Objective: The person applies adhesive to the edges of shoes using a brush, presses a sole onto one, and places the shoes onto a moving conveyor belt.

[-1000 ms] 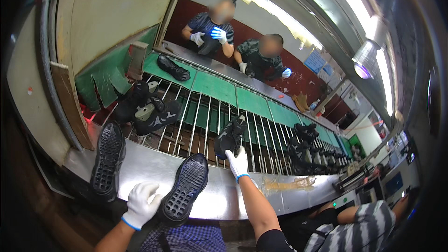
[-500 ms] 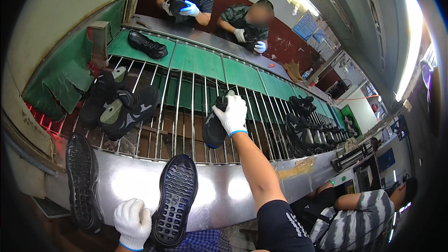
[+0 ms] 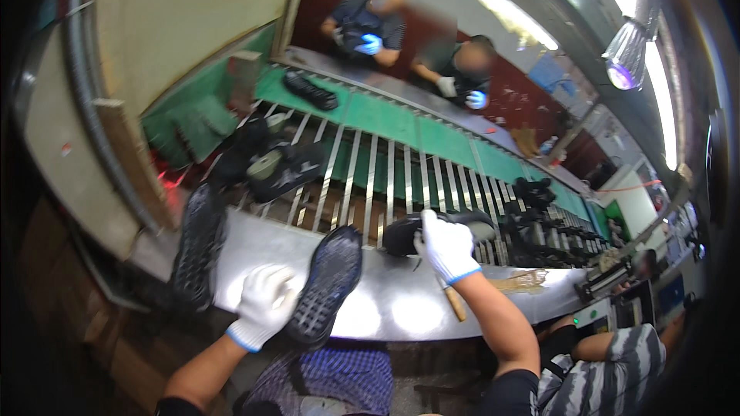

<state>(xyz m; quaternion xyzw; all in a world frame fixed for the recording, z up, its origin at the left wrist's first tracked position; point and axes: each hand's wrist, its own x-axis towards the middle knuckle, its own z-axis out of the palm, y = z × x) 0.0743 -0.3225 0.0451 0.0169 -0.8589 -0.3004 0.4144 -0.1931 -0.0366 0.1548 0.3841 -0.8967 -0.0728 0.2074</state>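
Note:
My right hand (image 3: pixel 447 248), in a white knitted glove, grips a black shoe (image 3: pixel 399 237) over the near edge of the bar rack; the shoe lies sideways. My left hand (image 3: pixel 266 299), gloved the same way, is loosely closed beside a black shoe sole (image 3: pixel 330 281), tread facing up on the metal ledge; whether its fingers touch the sole or hold anything is hidden. A second black sole (image 3: pixel 198 250) lies farther left. Below my right wrist is a tool's wooden handle (image 3: pixel 455 303); I cannot tell whether it lies on the ledge.
Black shoes (image 3: pixel 281 169) stand on the bar rack (image 3: pixel 371 177) at left, several more (image 3: pixel 532 219) at right. Another sole (image 3: pixel 310 91) lies on green sheeting (image 3: pixel 378 117). Two people (image 3: pixel 370 27) work across. A person in a striped shirt (image 3: pixel 605 366) sits at right.
My right hand has lifted the shoe off the bars and turned it sideways toward me. My left hand has shifted up alongside the sole. The view has swung left; the wooden handle now shows.

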